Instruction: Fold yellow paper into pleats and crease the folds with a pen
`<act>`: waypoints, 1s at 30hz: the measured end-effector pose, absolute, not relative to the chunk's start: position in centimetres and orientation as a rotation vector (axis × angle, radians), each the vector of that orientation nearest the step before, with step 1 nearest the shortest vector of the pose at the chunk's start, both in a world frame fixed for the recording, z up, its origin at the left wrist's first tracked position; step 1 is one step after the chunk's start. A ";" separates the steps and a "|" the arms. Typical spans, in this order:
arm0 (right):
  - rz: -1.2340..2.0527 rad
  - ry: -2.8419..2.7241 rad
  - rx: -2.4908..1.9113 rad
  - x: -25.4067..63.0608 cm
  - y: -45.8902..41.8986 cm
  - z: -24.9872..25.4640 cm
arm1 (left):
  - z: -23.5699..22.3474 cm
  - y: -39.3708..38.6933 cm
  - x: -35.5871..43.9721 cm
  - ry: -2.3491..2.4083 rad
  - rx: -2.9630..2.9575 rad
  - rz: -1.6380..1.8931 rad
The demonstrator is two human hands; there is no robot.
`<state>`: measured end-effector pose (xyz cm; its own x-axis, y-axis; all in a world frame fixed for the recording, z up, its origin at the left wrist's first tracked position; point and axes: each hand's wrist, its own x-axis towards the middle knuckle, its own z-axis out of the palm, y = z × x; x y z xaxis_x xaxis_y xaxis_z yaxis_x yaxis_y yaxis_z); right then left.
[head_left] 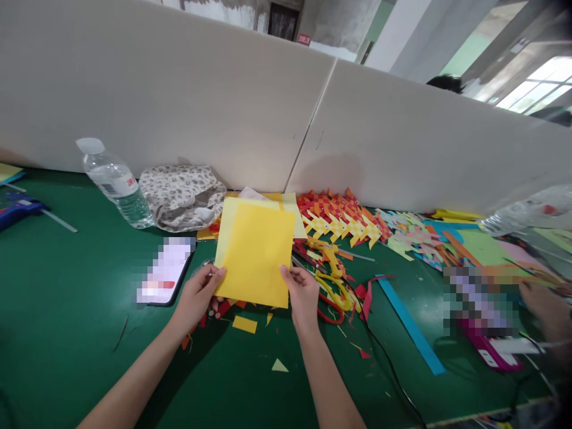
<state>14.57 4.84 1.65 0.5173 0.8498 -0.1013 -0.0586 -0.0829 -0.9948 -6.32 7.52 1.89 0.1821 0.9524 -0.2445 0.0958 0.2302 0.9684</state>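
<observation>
Two sheets of paper are held up over the green table, a deep yellow sheet [261, 256] in front and a pale yellow sheet [227, 217] partly hidden behind it. My left hand [199, 295] pinches their lower left edge between thumb and fingers. At the lower right edge my right hand [304, 295] grips the deep yellow sheet; whether it also holds the pale one, I cannot tell. Just right of that hand lie yellow-handled scissors [337, 295] and a yellow glue gun [330, 256]. A phone [165, 271] lies left of my left hand.
A water bottle [116, 185] and a patterned cloth [183, 196] stand by the partition [179, 89]. Red, orange and yellow woven paper pieces [339, 220] lie behind. A blue paper strip [411, 325], a black cable [388, 357] and scraps are at right, near another person's hand [547, 307].
</observation>
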 end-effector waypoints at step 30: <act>0.900 -1.023 -1.491 15.5 4.9 3.2 | 2.5 6.9 -6.4 1.175 1.219 0.938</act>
<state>15.48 4.86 3.17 0.3472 0.9377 -0.0158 0.1350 -0.0666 -0.9886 -6.35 6.88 2.46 0.1815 0.9715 -0.1528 0.0660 0.1429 0.9875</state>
